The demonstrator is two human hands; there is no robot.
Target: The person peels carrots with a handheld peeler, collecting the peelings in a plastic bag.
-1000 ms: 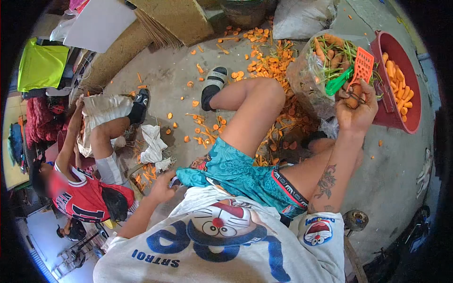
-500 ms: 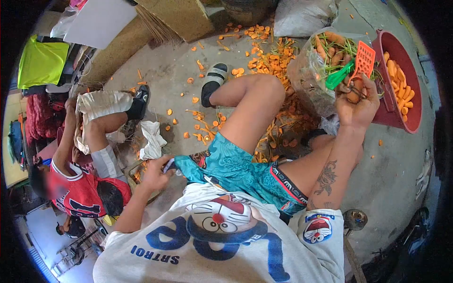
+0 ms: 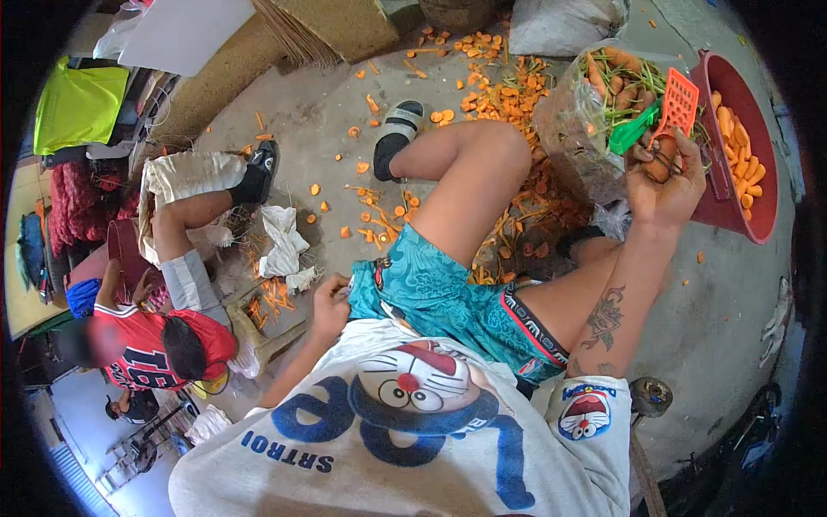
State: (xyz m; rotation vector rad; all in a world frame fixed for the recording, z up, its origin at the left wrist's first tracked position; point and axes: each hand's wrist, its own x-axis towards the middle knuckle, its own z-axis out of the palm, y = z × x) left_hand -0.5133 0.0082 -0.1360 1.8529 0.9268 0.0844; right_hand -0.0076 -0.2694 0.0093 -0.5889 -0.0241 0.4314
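My right hand (image 3: 668, 185) is raised at the right, its fingers closed round a brownish-orange carrot (image 3: 662, 162). From the same grip sticks out an orange slotted tool (image 3: 680, 102), and a green handle-like piece (image 3: 636, 127) lies close beside it; how they join is hidden by my fingers. Just behind is a clear plastic bag (image 3: 564, 133) of unpeeled carrots (image 3: 622, 84) with green stems. At the left, my left hand (image 3: 331, 306) has its fingers curled at the edge of my teal shorts (image 3: 435, 271), seemingly pinching the cloth; the fingertips are partly hidden.
A red tub (image 3: 748, 202) of peeled carrots (image 3: 739, 155) lies tilted at the right. Carrot tops and peelings (image 3: 517, 95) litter the floor between my legs. A person in a red jersey (image 3: 159, 349) sits at the left, near a white cloth (image 3: 282, 241). A white sack (image 3: 564, 26) stands behind.
My left hand has drawn in toward my lap, and the shorts cloth is less stretched. My right hand has shifted slightly, still gripping the carrot. The seated person's arm has lowered.
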